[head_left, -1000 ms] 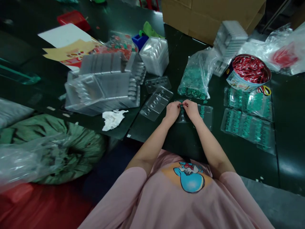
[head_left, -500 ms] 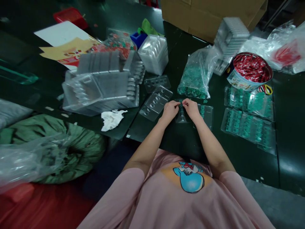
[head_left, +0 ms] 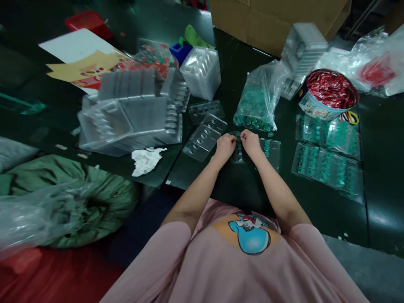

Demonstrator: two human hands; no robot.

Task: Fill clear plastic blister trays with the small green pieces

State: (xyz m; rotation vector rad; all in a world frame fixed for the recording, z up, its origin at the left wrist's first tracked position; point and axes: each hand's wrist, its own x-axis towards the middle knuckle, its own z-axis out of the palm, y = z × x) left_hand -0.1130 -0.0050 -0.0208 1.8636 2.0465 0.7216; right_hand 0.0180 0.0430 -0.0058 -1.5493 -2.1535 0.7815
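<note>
My left hand (head_left: 226, 146) and my right hand (head_left: 251, 142) meet with pinched fingers over the upper end of a small clear blister tray (head_left: 240, 159). A green translucent piece (head_left: 237, 135) shows between the fingertips; what each pinch holds is too small to make out. Right of the hands, partly under my right wrist, lies another clear tray (head_left: 274, 153) with a row of green pieces. Just beyond the fingers rests a clear bag (head_left: 257, 99) full of green pieces, its mouth toward the right. One loose green piece (head_left: 270, 134) lies near the bag.
Stacks of clear trays (head_left: 132, 113) stand at left, with two single trays (head_left: 205, 136) beside them. Filled trays (head_left: 326, 168) lie at right, below a round tin (head_left: 331, 94) of red wrappers and scissors (head_left: 352, 118). A crumpled white tissue (head_left: 147, 160) sits near the front edge.
The whole view has shifted slightly. Both hands stay over the same tray, fingers still pinched, with only a slight movement of the fingertips.
</note>
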